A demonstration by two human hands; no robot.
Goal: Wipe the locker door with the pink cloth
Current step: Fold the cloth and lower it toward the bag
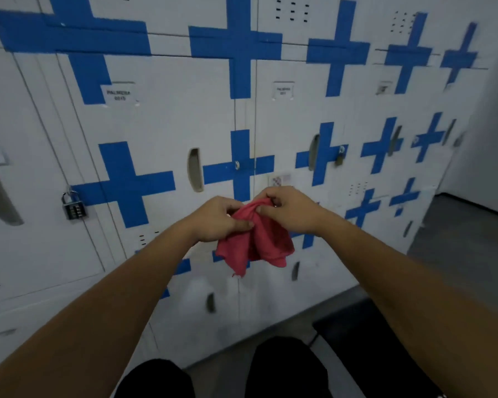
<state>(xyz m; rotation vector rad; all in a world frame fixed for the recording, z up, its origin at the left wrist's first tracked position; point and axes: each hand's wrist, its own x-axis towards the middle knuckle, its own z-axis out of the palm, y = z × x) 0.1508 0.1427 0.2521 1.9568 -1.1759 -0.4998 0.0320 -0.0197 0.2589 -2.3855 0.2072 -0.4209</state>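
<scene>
A: Status, left to right?
B: Left hand [217, 218] and right hand [289, 209] both pinch the bunched pink cloth [256, 239], held clear of the locker door [161, 122].
A: Procedure?
B: Fold into a flat pad before contact.

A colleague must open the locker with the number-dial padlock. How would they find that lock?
Face the white locker wall with blue crosses. Left of the hands holding the pink cloth, the combination padlock hangs at a cross's left arm tip. Unlike the small brass padlock further right, it is silver with number wheels.
</scene>
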